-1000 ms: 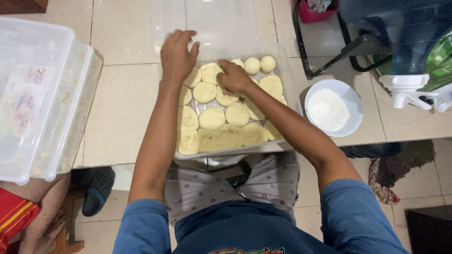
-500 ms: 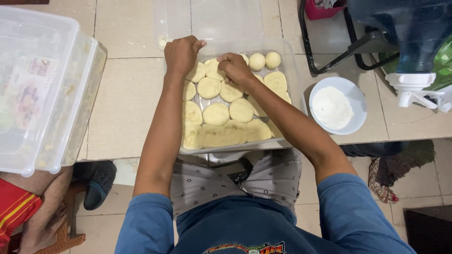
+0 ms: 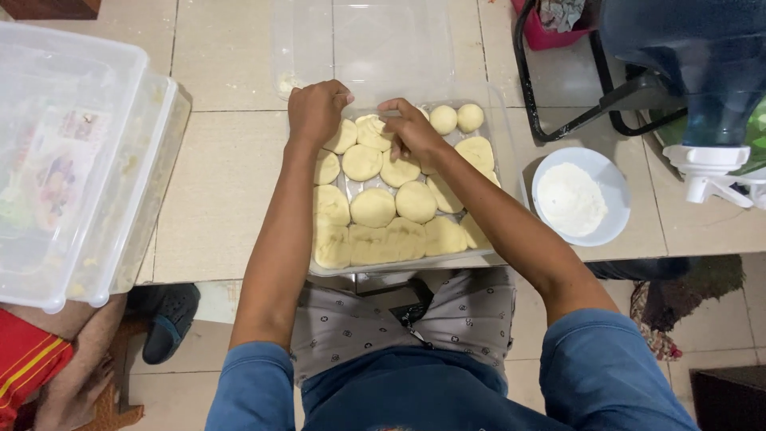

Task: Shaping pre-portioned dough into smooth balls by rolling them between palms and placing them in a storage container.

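A clear plastic tray point(image 3: 507, 160) sits on the tiled table in front of me, filled with several flattened pale dough discs point(image 3: 373, 207) and two small dough balls point(image 3: 456, 118) at the far right. My left hand point(image 3: 317, 112) rests as a loose fist on the tray's far left edge, touching a disc. My right hand point(image 3: 408, 128) presses its fingers on a dough disc point(image 3: 372, 132) in the far row, right beside the left hand.
A white bowl of flour point(image 3: 580, 197) stands right of the tray. A clear lid point(image 3: 359, 40) lies behind the tray. Stacked clear plastic boxes point(image 3: 72, 160) fill the left. A blue water jug point(image 3: 694, 56) on a black stand sits far right. Another person's leg point(image 3: 48, 359) shows bottom left.
My left hand has drawn back from flat and spread to a closed fist at the tray's far edge. My right hand has shifted slightly toward the far row of dough.
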